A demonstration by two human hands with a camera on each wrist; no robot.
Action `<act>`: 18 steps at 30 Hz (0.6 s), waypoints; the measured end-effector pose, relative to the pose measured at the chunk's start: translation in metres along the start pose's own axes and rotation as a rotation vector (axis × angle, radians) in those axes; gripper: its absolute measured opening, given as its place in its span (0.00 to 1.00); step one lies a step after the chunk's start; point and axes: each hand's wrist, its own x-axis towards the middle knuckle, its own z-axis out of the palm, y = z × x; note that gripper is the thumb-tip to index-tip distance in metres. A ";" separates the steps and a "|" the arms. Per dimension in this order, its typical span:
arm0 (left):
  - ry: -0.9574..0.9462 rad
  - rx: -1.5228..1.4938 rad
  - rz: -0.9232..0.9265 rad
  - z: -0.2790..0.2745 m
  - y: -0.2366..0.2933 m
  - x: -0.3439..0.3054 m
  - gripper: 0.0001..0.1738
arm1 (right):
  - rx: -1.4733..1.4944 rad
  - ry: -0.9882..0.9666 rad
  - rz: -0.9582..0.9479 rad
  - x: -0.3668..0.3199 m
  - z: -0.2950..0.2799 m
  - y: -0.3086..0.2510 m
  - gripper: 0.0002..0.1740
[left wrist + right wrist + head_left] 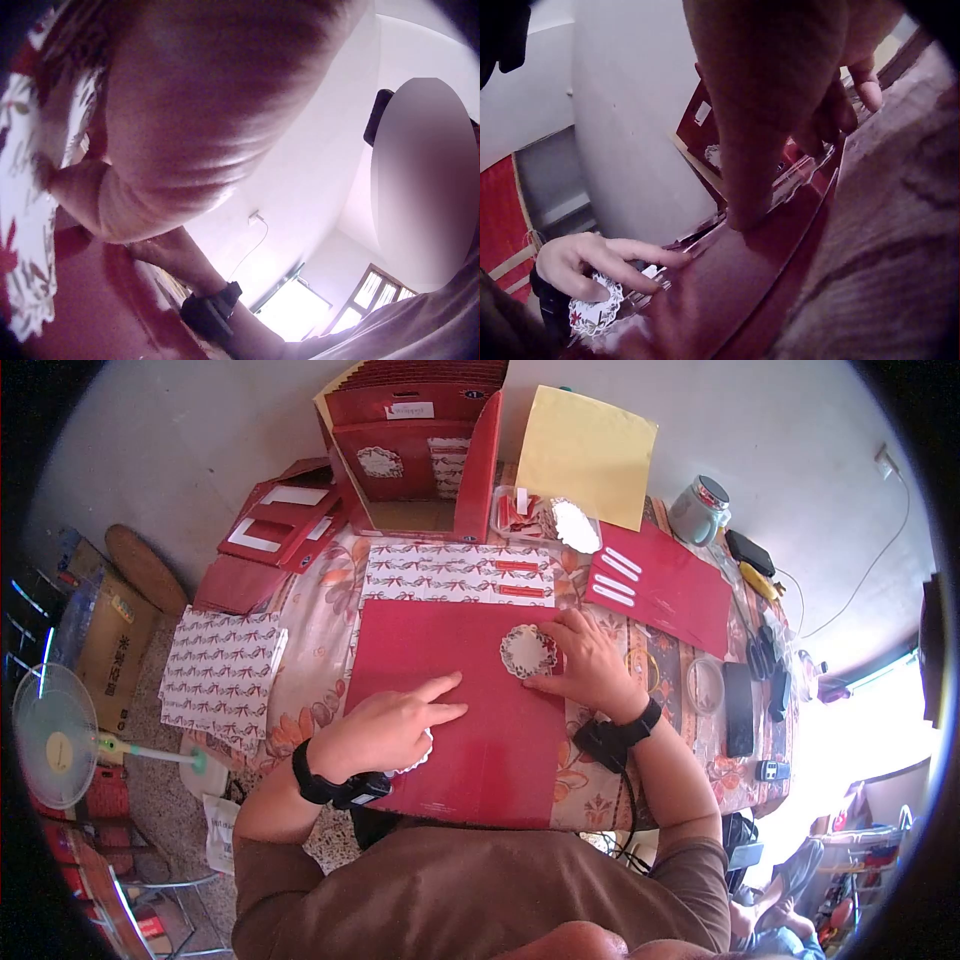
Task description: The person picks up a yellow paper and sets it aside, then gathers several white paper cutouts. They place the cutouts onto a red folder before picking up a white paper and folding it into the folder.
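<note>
I see a flat, red cardboard sheet (420, 640) at the near middle of the floral-clothed surface (308, 695). A round, scalloped white paper label with a printed leafy border (526, 648) lies on the sheet's right part. The right hand (592, 665) has its grip spread, thumb and fingers touching that label's right side. To the left, I make out the left hand (380, 730) pinching a second scalloped white paper label (592, 313), index and middle fingers extended over the sheet.
</note>
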 end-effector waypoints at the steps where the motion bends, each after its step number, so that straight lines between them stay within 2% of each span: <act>1: 0.001 0.000 -0.001 0.001 0.000 0.000 0.27 | 0.000 0.000 -0.001 0.000 0.000 0.000 0.38; 18: 0.034 0.008 0.022 0.001 0.001 -0.001 0.27 | 0.072 -0.035 -0.009 -0.001 0.001 0.006 0.32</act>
